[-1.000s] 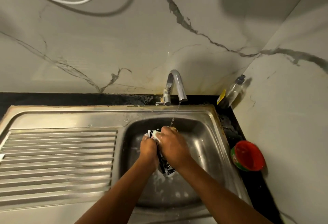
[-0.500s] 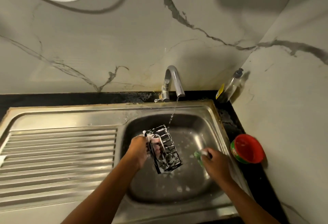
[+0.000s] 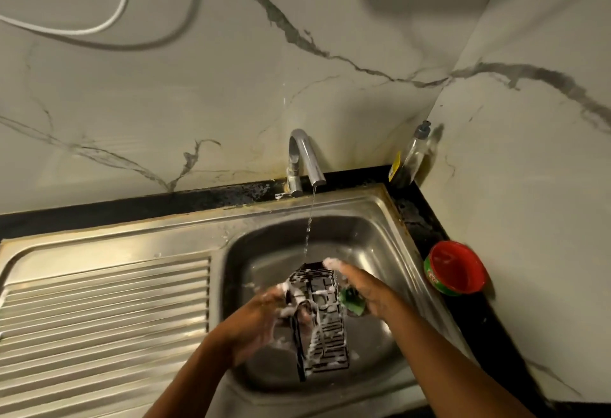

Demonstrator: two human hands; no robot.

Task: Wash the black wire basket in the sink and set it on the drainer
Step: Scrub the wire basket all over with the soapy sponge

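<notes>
Head view: I held basket (image 3: 325,328) in left grip (image 3: 261,318) under tap (image 3: 302,159) (to rinse suds); right grip (image 3: 367,288), fingers straight, pressed sponge (image 3: 353,303) against it.

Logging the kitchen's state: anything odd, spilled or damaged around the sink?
Nothing spilled or broken. Only yellow-brown staining along the sink rim behind the tap stands out. The foam on the black wire basket, held in the left hand, is just washing.
</notes>
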